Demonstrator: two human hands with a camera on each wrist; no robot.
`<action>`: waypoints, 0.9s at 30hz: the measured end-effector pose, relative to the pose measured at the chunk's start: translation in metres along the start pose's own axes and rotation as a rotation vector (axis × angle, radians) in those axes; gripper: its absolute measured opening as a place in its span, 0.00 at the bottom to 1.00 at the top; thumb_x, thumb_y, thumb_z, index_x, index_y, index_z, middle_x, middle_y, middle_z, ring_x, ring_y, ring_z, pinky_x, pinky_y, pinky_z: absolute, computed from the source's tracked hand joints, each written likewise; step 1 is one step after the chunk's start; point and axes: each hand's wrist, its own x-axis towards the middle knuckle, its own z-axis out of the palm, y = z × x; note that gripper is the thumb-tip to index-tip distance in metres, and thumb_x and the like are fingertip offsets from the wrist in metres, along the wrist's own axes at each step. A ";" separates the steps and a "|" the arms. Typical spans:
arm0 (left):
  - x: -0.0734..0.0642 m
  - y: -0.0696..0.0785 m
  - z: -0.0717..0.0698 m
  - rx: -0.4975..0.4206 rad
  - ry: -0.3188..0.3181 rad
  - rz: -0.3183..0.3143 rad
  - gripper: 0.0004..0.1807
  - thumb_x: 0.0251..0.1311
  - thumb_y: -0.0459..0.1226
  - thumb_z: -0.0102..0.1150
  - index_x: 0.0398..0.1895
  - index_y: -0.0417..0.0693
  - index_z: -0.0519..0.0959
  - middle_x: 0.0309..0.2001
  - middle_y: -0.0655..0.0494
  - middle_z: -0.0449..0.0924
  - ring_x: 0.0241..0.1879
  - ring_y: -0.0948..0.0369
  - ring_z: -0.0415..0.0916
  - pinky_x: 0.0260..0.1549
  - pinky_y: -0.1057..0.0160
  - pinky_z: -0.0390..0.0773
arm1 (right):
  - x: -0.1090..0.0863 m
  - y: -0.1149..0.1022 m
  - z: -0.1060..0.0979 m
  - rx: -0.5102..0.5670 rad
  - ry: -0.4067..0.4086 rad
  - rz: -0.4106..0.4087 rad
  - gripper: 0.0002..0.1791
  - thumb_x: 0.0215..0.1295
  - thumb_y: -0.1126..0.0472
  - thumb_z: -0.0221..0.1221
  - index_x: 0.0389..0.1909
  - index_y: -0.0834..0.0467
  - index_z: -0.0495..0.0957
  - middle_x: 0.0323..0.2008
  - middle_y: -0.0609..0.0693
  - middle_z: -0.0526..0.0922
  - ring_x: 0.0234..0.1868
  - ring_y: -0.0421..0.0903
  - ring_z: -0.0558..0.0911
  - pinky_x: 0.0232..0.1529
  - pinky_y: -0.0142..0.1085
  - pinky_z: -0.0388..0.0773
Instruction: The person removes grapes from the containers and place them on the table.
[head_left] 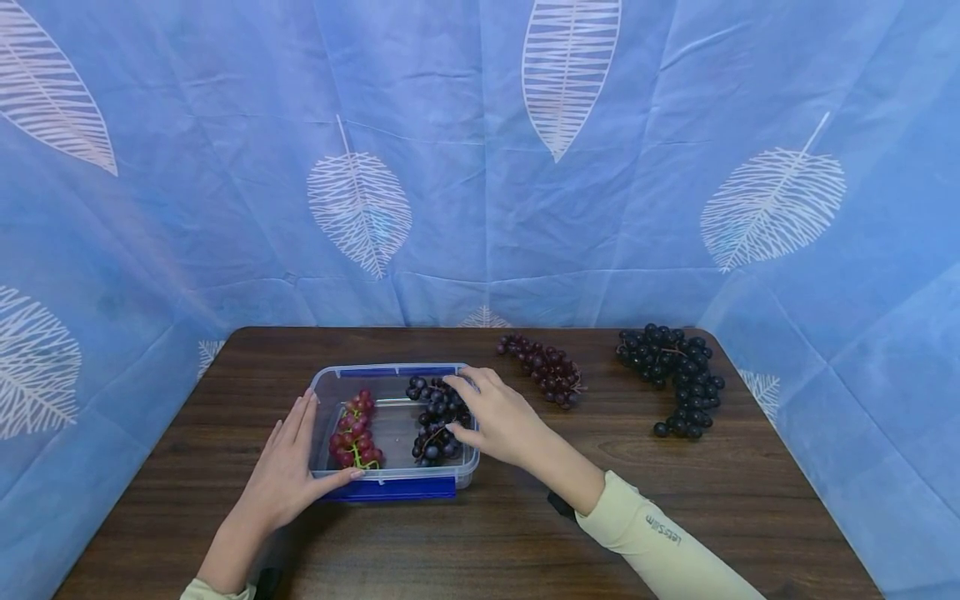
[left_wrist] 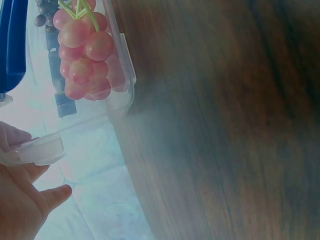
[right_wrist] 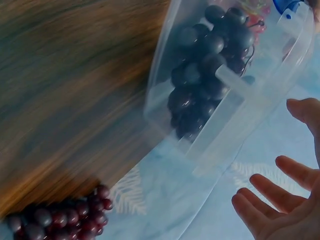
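Observation:
A clear plastic container [head_left: 408,473] with blue clips stands on the table, with no lid over it. Along its left side lies a bunch of red grapes [head_left: 354,437] with a green stem; a bunch of black grapes [head_left: 437,404] lies at the right end. My left hand [head_left: 283,477] rests against the left side, fingers straight, thumb on the front rim. Over the right rim, beside the black grapes, my right hand [head_left: 504,417] is spread. In the right wrist view, the right hand's fingers [right_wrist: 272,195] stand apart with nothing between them.
To the right of the container, a bunch of dark red grapes [head_left: 546,367] lies near the table's back edge. Farther right is a long, bent bunch of black grapes [head_left: 686,375]. A blue leaf-patterned curtain [head_left: 465,208] hangs behind the brown wooden table [head_left: 465,550].

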 end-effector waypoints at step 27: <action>0.000 0.002 0.001 0.016 0.003 -0.007 0.70 0.55 0.66 0.71 0.83 0.30 0.46 0.82 0.26 0.47 0.80 0.30 0.48 0.75 0.26 0.52 | 0.044 -0.027 0.037 -0.251 -0.420 0.036 0.52 0.55 0.41 0.78 0.80 0.43 0.66 0.81 0.55 0.61 0.77 0.62 0.66 0.64 0.56 0.80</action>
